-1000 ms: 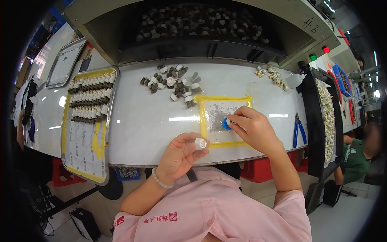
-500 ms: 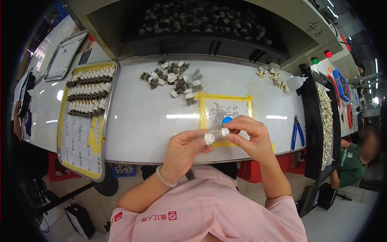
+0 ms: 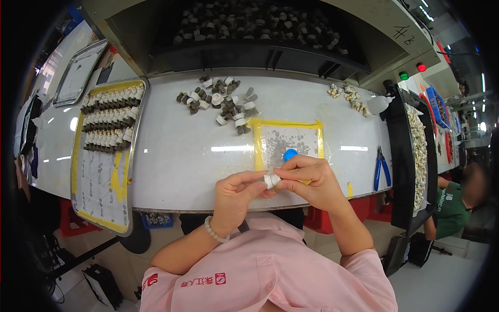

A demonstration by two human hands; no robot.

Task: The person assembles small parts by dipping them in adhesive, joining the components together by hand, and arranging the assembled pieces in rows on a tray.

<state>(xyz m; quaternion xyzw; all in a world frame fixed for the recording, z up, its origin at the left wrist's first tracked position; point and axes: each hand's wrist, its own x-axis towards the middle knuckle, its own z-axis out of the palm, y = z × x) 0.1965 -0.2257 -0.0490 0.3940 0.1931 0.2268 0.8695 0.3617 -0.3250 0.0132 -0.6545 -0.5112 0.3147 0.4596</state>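
Over the table's near edge, my left hand grips a small white ring-shaped part between thumb and fingers. My right hand pinches at the same spot from the right, its fingertips on a small white piece pressed against that part. The fingers hide most of this join. Just beyond my right hand, a round blue cap rests on a stained white sheet framed with yellow tape.
A loose heap of white-and-grey parts lies beyond the hands. Rows of assembled parts stand on a metal tray at left. Rightward are blue-handled cutters, small pale pieces, a squeeze bottle and a filled black bin.
My right hand has moved left and slightly down, bringing its small white piece against the part in my left hand. The gap between the two pieces has closed.
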